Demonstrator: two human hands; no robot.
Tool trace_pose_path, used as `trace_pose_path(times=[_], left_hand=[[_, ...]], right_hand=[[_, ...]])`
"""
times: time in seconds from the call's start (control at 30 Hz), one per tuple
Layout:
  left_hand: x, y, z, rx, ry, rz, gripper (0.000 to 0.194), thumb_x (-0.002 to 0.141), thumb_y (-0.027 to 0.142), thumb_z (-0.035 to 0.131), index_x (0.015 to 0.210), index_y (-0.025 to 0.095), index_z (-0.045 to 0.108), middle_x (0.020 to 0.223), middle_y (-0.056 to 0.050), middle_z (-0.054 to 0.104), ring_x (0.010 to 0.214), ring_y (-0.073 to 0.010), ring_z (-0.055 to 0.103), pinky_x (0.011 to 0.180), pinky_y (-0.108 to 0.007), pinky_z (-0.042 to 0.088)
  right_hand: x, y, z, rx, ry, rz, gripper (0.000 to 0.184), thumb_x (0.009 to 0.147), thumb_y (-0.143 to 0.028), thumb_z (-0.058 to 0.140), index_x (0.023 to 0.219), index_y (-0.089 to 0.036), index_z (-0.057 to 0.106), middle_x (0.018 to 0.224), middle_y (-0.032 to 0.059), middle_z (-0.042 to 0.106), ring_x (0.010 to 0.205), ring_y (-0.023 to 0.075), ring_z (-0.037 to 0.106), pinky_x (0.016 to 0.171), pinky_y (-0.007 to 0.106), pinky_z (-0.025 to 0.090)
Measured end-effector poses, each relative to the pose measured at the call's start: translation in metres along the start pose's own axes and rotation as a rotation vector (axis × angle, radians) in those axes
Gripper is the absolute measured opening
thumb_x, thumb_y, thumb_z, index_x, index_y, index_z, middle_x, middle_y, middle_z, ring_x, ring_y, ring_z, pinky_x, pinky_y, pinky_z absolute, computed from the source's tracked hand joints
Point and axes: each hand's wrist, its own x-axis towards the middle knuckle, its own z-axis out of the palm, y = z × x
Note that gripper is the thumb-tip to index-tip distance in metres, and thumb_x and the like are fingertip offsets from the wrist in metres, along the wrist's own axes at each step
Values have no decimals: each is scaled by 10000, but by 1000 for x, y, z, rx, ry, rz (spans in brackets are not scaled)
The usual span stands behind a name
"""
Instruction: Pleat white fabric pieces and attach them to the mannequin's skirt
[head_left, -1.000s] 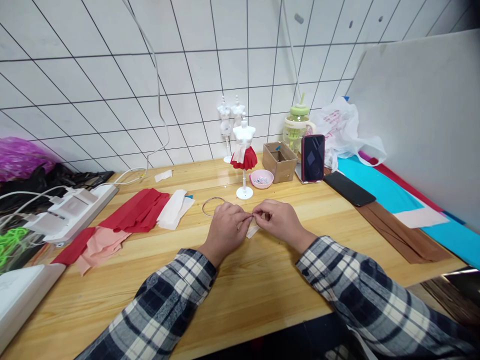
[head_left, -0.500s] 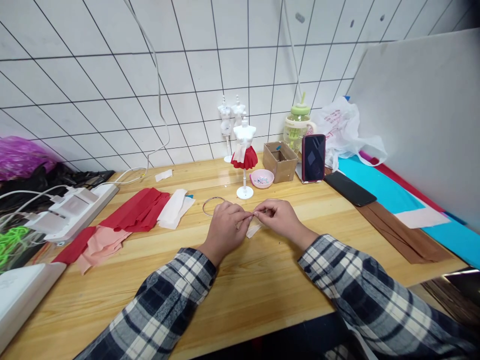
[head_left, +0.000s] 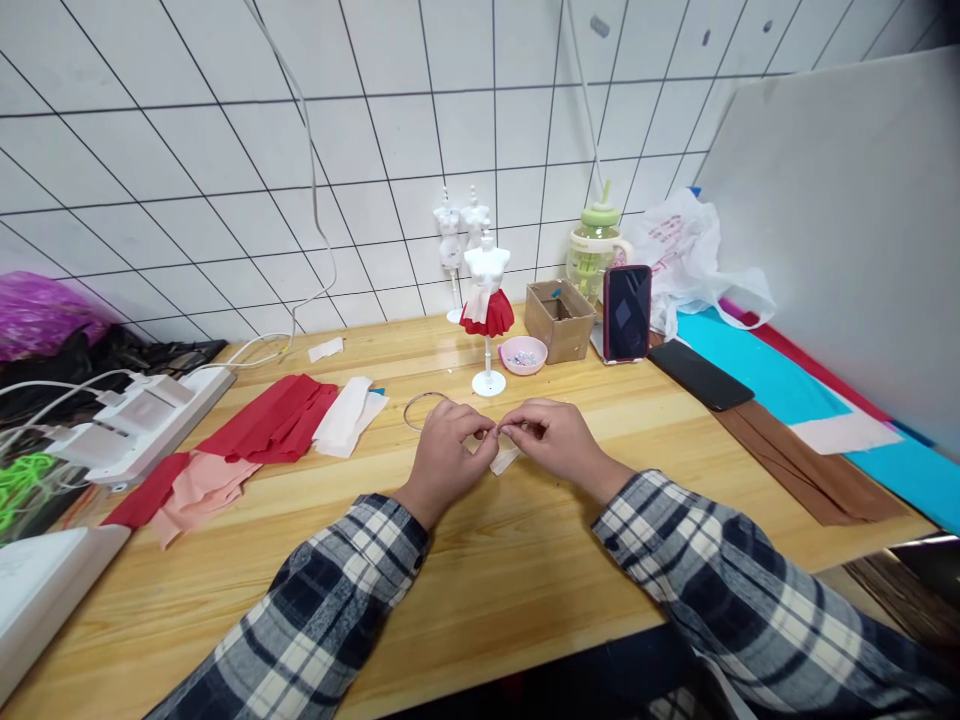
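Evidently, most of the lower view is filled by the worktop. Along its right edge a blue sheet is laid, with a brown cloth spread just inward; towards the left edge a red cloth is set out. Between these, about midway from front edge to back edge, the left hand and right hand are held facing each other. On each of the 2, thumb and forefinger are pinched together, and the 2 pinches are all but joined; what is clamped there is too small to be made out. Nearer the back edge, a mannequin is stood upright, with a box placed to its right. By the mannequin a red skirt is worn; beside its base a pink bowl is set. A ring is partly hidden by the left hand. Below the fingertips a white slip is seen; whether it is gripped cannot be told.
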Motion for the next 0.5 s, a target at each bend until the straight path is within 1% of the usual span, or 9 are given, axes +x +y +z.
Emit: trace_pose_path(times=[0.17, 0.3, 0.5], left_hand=[[1, 2, 0, -28, 21, -12, 125, 792, 137, 601, 695, 197, 654, 704, -11, 695, 713, -183, 551, 714, -352, 424], [0, 0, 1, -45, 32, -40, 119, 805, 157, 598, 725, 197, 675, 728, -19, 710, 742, -192, 572, 731, -355, 438], [0, -1, 2, -64, 15, -36, 139, 817, 162, 583, 771, 195, 710, 749, -27, 721, 749, -194, 579, 739, -361, 443]], right_hand=[[-1, -2, -1, -14, -10, -31, 96, 850, -185, 658, 884, -202, 746, 775, 0, 695, 635, 107, 558, 615, 238, 413], [-1, -2, -2, -27, -14, -32, 120, 863, -192, 647, 911, -214, 755, 799, 4, 713, 656, 113, 578, 632, 241, 423], [-1, -1, -1, -45, -1, -27, 132, 866, -201, 647, 941, -226, 752, 837, 5, 722, 677, 116, 590, 645, 239, 430]])
